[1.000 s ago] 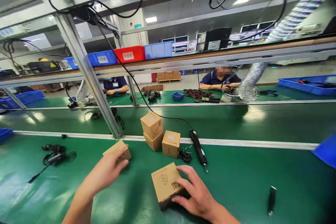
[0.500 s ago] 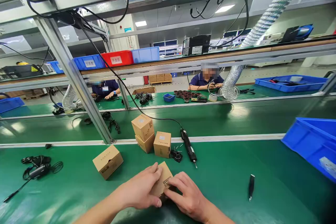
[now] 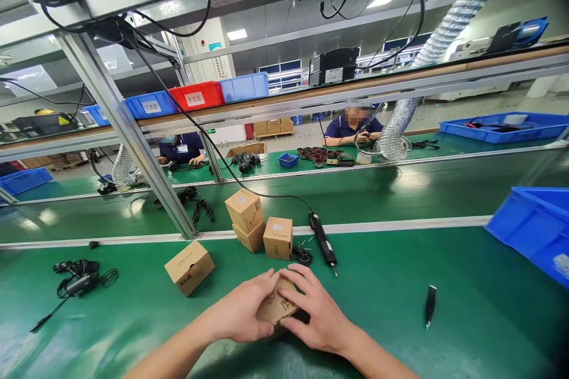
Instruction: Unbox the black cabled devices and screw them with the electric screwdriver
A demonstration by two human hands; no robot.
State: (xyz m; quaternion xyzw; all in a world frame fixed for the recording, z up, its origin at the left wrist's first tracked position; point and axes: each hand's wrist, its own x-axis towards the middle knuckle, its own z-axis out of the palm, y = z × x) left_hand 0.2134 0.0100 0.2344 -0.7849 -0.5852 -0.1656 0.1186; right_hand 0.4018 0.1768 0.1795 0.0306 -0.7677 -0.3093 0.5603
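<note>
Toward the near edge of the green bench point(image 3: 377, 320), about mid-width, two hands are cupping a printed carton point(image 3: 276, 309).

Left hand point(image 3: 242, 308): forearm is slanting in from the near-left, back of the hand facing up, fingers lying along the carton's left side and pointing to the bench's far edge, thumb resting on the near side.

Right hand point(image 3: 315, 308): forearm is slanting in from the near-right, fingers curling over the carton's top and far side, thumb resting on the near side. Fingertips of both are almost meeting at the carton's far corner.

Grip: fairly narrow, both hands are holding the carton. Can't tell if its base is touching the bench; hands are covering it.

Near the far edge: a single carton point(image 3: 189, 267) is sitting left of the hands. Two stacked cartons point(image 3: 244, 208) are standing by the white strip point(image 3: 400, 226), another box point(image 3: 278, 238) just right of them. A round black part point(image 3: 303, 256) is lying beside that box. A black screwdriver point(image 3: 323, 240) is lying across the strip, bit pointing nearward.

Toward the left edge, a black cable bundle point(image 3: 82, 284) is lying loose. Toward the right edge, a small black tool point(image 3: 430, 307) is lying nearer than a blue bin point(image 3: 533, 237).
</note>
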